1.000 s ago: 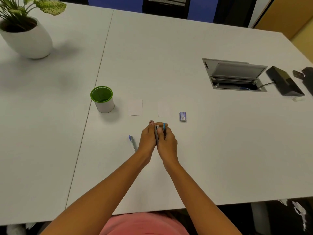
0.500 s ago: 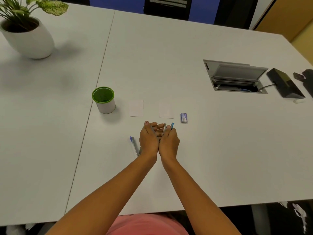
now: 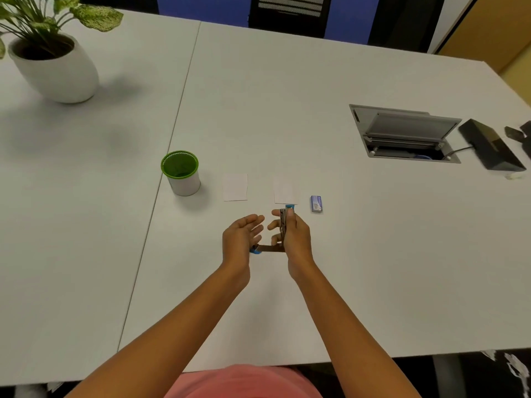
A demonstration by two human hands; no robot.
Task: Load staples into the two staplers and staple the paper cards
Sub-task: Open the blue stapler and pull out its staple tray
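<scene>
Stapler [image 3: 283, 225], blue with metal body: now swung open into an L, one arm standing upright in the right hand [image 3: 294, 239], the other reaching flat toward the left hand [image 3: 241, 239]; half a second ago it was folded shut between both hands pressed together. Right hand is gripping the upright arm, thumb along it. Left hand is drawing away to the side, fingers spread wide, holding nothing that can be seen; the blue tip of the flat arm is showing just beside its heel. A second stapler, seen lying left of the hands earlier, is hidden now. Two paper cards [image 3: 235, 186] [image 3: 284, 192] are lying on the desk [image 3: 287, 110] just beyond the hands, unmoved. Staple box [image 3: 317, 203] is sitting right of them, unmoved. Green-rimmed cup [image 3: 181, 173] is standing left of the cards.
</scene>
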